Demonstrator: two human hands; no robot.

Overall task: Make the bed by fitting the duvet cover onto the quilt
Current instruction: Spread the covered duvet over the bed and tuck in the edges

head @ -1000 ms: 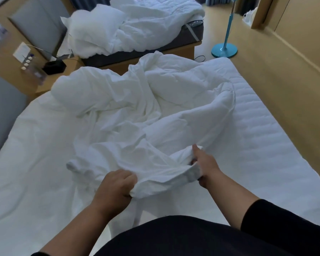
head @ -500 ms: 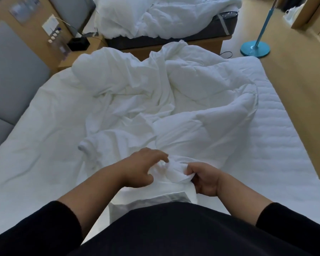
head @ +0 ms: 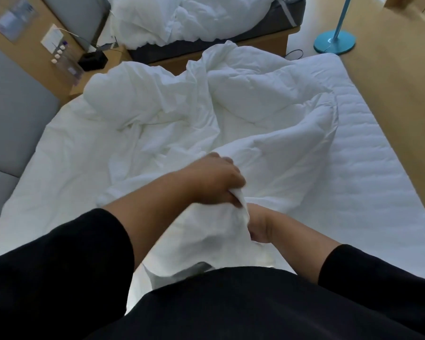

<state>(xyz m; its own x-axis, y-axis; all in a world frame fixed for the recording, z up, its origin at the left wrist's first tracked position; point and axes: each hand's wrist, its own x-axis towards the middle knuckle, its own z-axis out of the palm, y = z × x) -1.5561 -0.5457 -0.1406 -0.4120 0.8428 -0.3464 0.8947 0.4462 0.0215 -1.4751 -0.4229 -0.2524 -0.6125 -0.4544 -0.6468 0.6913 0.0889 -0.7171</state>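
- At the near edge of the bed (head: 368, 182), a person in black sleeves is standing over a heap of white bedding.
- The left hand (head: 214, 182) is reaching across toward the right, its grip closing round a bunched fold of the duvet cover (head: 214, 231) with the fingers curled over the cloth.
- The right hand (head: 259, 225) is lying just below and beside the left one, mostly hidden behind that same fold; only the wrist and heel of the hand are showing, so I cannot tell what its grip is doing.
- The duvet cover is hanging from the left hand down toward the person's body, its lower part draping over the bed's near edge.
- The quilt (head: 250, 94) is lying crumpled in the middle of the bed, rising in puffy mounds beyond the hands and touching the cover where the two run together; where one ends and the other begins is hard to tell.
- The bare mattress pad is showing along the right side of the bed.
- Beyond the bed, a second bed (head: 206, 18) is carrying its own rumpled white bedding.
- A blue lamp stand (head: 334, 42) is standing on the floor at the upper right.
- A small table (head: 66, 77) with a black box (head: 92, 60) on it is sitting at the upper left, next to grey headboard panels (head: 12, 114).
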